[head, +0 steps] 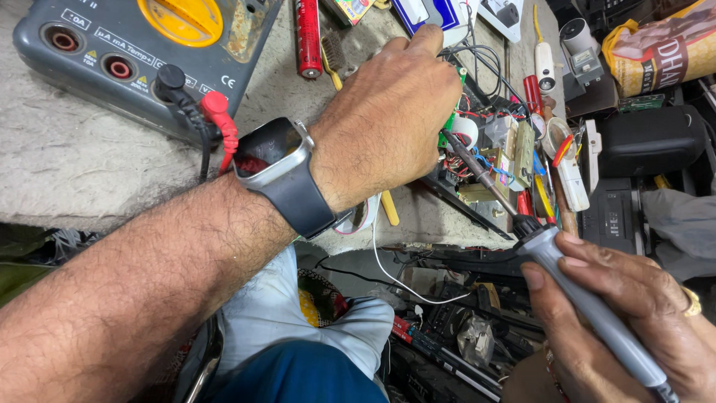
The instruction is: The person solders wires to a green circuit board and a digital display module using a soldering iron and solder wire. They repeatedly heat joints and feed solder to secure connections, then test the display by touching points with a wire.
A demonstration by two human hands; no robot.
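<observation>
Grey multimeter with yellow dial, red battery, black box, yellow bag

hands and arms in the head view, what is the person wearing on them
The left forearm is bare and hairy, with no sleeve in view. The left hand has a smartwatch at the wrist: a square dark screen in a silver case on a dark grey band. The right hand wears a gold ring on one finger; its wrist is out of view.
</observation>
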